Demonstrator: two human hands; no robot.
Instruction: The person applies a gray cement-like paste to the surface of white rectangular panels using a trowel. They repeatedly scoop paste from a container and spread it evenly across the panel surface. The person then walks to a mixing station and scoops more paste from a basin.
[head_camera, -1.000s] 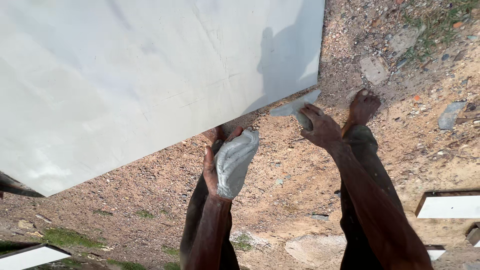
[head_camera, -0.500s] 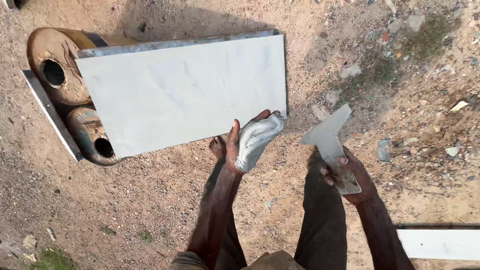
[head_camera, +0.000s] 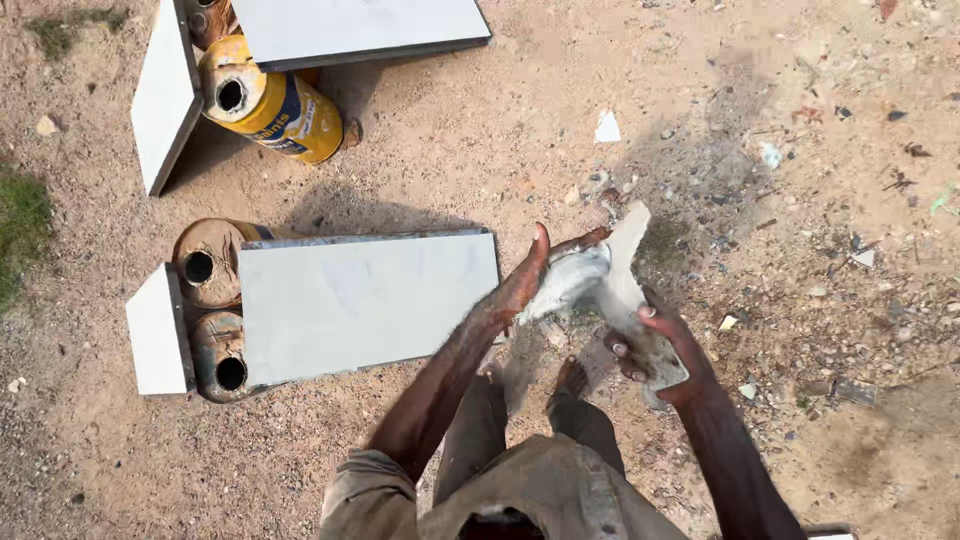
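Our left arm reaches forward, forearm bare, the left hand (head_camera: 540, 270) raised with thumb pointing up and fingers curled closed; our right arm angles in from the lower right, the right hand (head_camera: 655, 345) lower, fingers wrapped shut, knuckles toward us; the hands sit close together.
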